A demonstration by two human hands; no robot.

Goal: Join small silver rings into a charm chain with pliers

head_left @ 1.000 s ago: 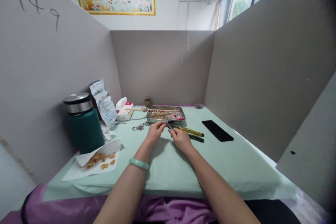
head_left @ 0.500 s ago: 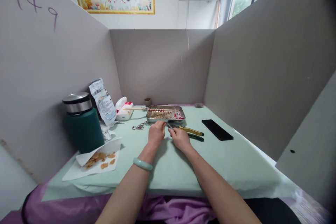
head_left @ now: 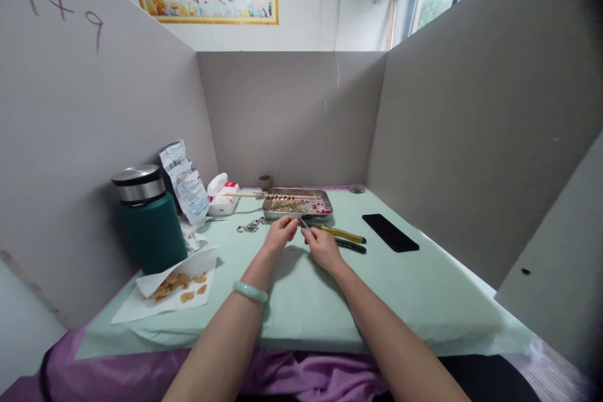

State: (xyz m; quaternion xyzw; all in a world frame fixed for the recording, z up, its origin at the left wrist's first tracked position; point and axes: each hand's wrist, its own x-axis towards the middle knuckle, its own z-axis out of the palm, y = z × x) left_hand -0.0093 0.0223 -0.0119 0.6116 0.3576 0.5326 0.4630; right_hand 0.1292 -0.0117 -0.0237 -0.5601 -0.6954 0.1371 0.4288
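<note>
My left hand (head_left: 281, 233), with a pale green bangle (head_left: 250, 292) on the wrist, is closed in a pinch just in front of the metal tray. What sits between its fingertips is too small to name. Facing it, my right hand (head_left: 323, 249) is closed around a thin, silver, tweezers-like tool (head_left: 304, 224) whose tip points at the left fingertips. Beside the right hand lie pliers (head_left: 345, 234) with yellow and dark green handles, their jaws partly hidden. The tray (head_left: 282, 217) holds gold-coloured bits, red beads and a wooden stick (head_left: 245, 195) laid across, with red beads along it.
A beaded chain (head_left: 251, 225) lies left of the tray. Further left are a tissue pack (head_left: 223, 202), a foil pouch (head_left: 185, 179), a green flask (head_left: 153, 232) and paper with brown flakes (head_left: 176, 287). A black phone (head_left: 390, 232) lies right; grey partitions (head_left: 292, 119) enclose the table.
My left hand has turned slightly, its wrist and bangle shifting a little left. The right hand holds the same tool in almost the same place.
</note>
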